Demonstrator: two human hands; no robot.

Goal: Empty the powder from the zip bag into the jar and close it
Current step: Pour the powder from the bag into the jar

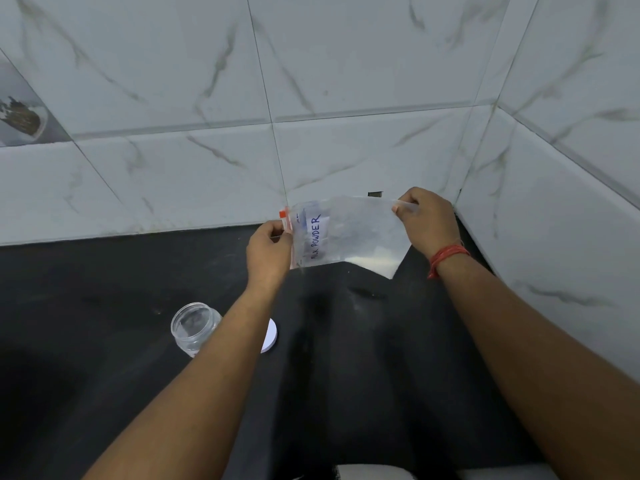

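Low in the frame my forearms reach up over the black counter (104,289). At centre left the clear jar (194,329) stands open, and its white lid (270,336) lies just beside it, partly behind my left arm. Above, at mid-frame, my left hand (268,252) pinches the zip end of the zip bag (346,233), my right hand (427,221) pinches the opposite edge, holding it in the air; the powder (374,263) sits in its lower right corner. A red thread (446,259) circles my right wrist. Marble tiles (346,64) fill the top.
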